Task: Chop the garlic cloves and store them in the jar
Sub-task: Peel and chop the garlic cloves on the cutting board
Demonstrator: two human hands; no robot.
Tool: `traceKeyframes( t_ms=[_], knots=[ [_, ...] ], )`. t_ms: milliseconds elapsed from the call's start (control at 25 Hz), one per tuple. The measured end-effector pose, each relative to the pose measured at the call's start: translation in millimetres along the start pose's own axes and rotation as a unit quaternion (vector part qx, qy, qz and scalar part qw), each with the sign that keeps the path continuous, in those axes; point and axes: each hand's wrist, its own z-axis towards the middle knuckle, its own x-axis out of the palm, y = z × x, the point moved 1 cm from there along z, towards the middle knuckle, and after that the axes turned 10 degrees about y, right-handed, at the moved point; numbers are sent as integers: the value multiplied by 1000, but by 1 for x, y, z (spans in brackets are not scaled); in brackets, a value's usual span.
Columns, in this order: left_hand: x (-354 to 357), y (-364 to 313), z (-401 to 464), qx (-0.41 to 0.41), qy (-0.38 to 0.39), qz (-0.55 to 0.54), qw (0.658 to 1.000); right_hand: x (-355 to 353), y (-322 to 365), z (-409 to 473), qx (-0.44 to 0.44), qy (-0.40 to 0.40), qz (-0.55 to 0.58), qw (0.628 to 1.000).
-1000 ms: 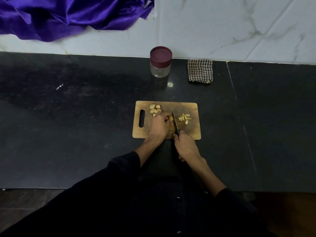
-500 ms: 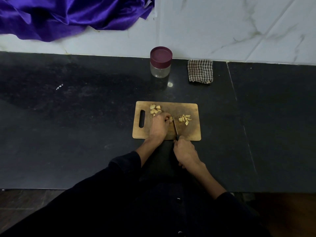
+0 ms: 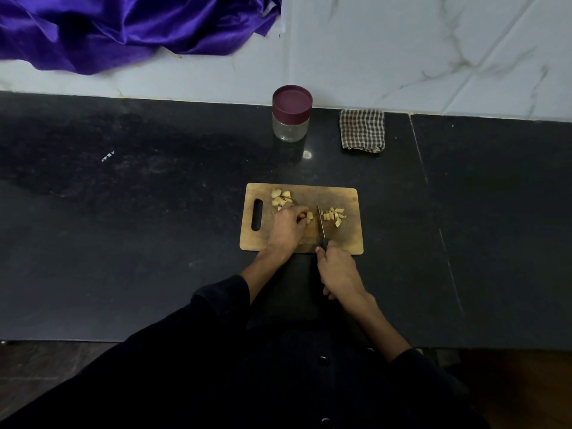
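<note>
Table [image 3: 154, 243]: black polished stone, which I see running up to a white marbled wall. On it I count three things: a wooden cutting board [image 3: 346, 239] with a handle slot, near the front edge; a clear jar [image 3: 291, 114] with maroon lid at the back; a folded checked cloth [image 3: 362, 130] to the right of the jar.

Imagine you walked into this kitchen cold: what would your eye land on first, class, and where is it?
Probably the wooden cutting board mid-counter, where the left hand pins a garlic clove beside the knife held by the right hand, with chopped pieces to the blade's right. Next, the purple satin cloth at top left, and the maroon-lidded jar against the wall.
</note>
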Motion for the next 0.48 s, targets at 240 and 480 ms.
traceKeyframes(
  t_ms=[240,480],
  knots=[
    [2,-2,-1,8,-13,15,1000,3,4,3,-7,12,-26,1000],
    [1,-3,-1,16,-24,18,999,4,5,9,-14,5,-34,999]
  ],
)
